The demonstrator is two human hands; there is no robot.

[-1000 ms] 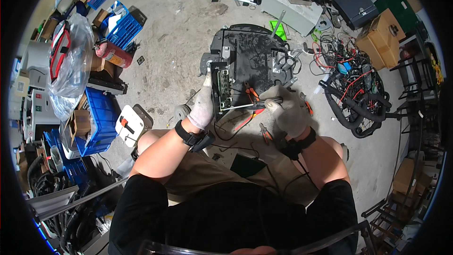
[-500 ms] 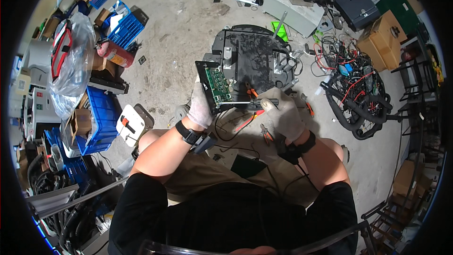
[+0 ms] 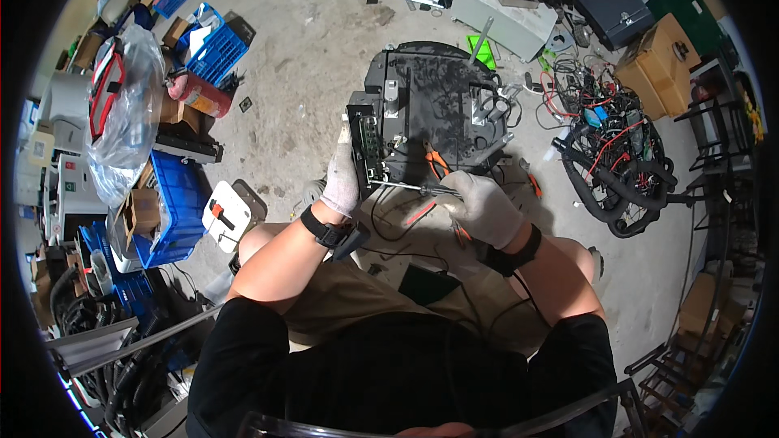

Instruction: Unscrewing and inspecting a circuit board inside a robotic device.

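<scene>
My gloved left hand (image 3: 342, 174) grips a black panel with a green circuit board (image 3: 370, 144) on its right face. The panel stands nearly edge-on to me. In my gloved right hand (image 3: 485, 207) is a screwdriver (image 3: 422, 188), its thin shaft pointing left to the lower end of the board. Whether the tip sits in a screw is too small to tell. Beyond both hands a dusty black machine base (image 3: 434, 97) lies on the floor, with orange-handled pliers (image 3: 436, 161) on its near edge. Another pair of pliers (image 3: 461, 234) is partly hidden by my right hand.
Orange-handled cutters (image 3: 531, 178) lie right of the base. Further right is a heap of cables and black hose (image 3: 617, 154). A grey metal case (image 3: 507, 12) stands at the back. Left are a blue crate (image 3: 172, 211), a white panel (image 3: 231, 215) and a red extinguisher (image 3: 197, 96).
My left hand has turned the panel, so the circuit board now shows more edge-on. The right hand and screwdriver have shifted slightly, with the shaft still at the board's lower end.
</scene>
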